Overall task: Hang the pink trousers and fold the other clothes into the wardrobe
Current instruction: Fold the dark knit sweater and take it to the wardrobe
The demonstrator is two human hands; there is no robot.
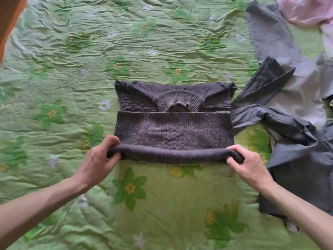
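Both hands, left [98, 160] and right [247, 164], each grip an end of the grey knit sweater's [173, 127] rolled near fold (collar facing away). It lies on the green floral bedspread [126, 47], grey trousers [281, 98] touching its right side, a pink garment [306, 9] beyond.

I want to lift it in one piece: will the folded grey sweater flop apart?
Probably floppy: the sweater is soft knit, sagging between the left hand and right hand. It looks thick, so likely grippy, not slippery. Support underneath.
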